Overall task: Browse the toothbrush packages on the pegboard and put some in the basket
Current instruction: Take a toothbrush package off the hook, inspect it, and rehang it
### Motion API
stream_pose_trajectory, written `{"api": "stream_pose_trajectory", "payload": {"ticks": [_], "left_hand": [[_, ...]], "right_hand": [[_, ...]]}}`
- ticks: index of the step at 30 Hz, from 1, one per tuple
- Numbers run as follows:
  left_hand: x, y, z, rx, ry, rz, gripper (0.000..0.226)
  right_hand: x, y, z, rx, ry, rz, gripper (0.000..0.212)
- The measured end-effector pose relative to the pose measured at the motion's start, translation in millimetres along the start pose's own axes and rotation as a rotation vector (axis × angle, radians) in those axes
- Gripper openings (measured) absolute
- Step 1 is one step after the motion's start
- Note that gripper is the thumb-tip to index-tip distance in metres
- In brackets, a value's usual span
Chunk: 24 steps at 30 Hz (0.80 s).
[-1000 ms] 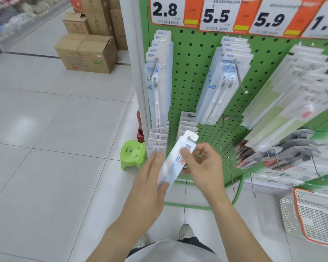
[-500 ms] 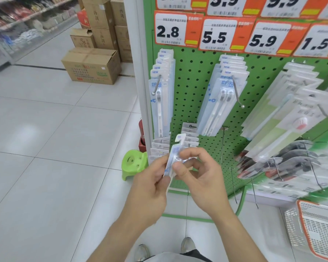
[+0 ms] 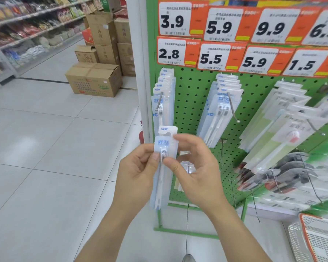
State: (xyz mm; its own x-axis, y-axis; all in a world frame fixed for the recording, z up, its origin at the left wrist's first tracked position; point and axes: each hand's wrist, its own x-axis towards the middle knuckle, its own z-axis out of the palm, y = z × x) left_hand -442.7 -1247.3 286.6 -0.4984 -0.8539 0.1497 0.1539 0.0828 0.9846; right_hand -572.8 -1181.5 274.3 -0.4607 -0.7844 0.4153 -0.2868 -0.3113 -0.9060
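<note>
Toothbrush package [image 3: 164, 148] upright, side edges pinched by left hand [image 3: 138, 173] and right hand [image 3: 195, 167] fingers.

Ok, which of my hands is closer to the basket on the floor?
Right. The right hand holds the toothbrush package on the side toward the basket; the left hand is farther, across the package.

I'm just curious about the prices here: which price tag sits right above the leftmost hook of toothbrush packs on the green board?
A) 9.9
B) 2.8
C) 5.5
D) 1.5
B: the 2.8 price tag is directly above the leftmost hook of toothbrush packs on the green pegboard.
</note>
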Motion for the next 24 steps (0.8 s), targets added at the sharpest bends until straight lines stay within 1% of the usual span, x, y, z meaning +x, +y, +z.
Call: {"api": "stream_pose_trajectory", "payload": {"ticks": [2, 3, 8, 13, 18, 21, 24], "left_hand": [[3.4, 6.1, 3.2, -0.006, 0.014, 0.043, 0.026], [5.4, 9.1, 4.8, -0.018, 0.02, 0.06, 0.027], [14.0, 20.4, 10.6, -0.087, 0.05, 0.102, 0.03], [18.9, 20.8, 6.2, -0.076, 0.095, 0.129, 0.041], [24.3, 20.9, 2.4, -0.082, 0.072, 0.136, 0.042], [28.4, 17.5, -3.1, -0.122, 0.027, 0.099, 0.046], [32.7, 14.9, -6.4, -0.065, 0.018, 0.092, 0.049]], "right_hand": [[8.3, -7.2, 3.0, -0.026, 0.023, -0.051, 0.06], [11.8, -10.4, 5.0, -0.039, 0.037, -0.077, 0.064], [25.4, -17.8, 14.3, -0.097, 0.084, -0.106, 0.062], [34.5, -19.5, 17.8, -0.141, 0.079, -0.095, 0.062], [40.0, -22.1, 20.9, -0.177, 0.083, -0.112, 0.063], [44.3, -20.0, 18.8, -0.185, 0.073, -0.071, 0.062], [49.0, -17.3, 14.8, -0.204, 0.053, -0.056, 0.061]]}}
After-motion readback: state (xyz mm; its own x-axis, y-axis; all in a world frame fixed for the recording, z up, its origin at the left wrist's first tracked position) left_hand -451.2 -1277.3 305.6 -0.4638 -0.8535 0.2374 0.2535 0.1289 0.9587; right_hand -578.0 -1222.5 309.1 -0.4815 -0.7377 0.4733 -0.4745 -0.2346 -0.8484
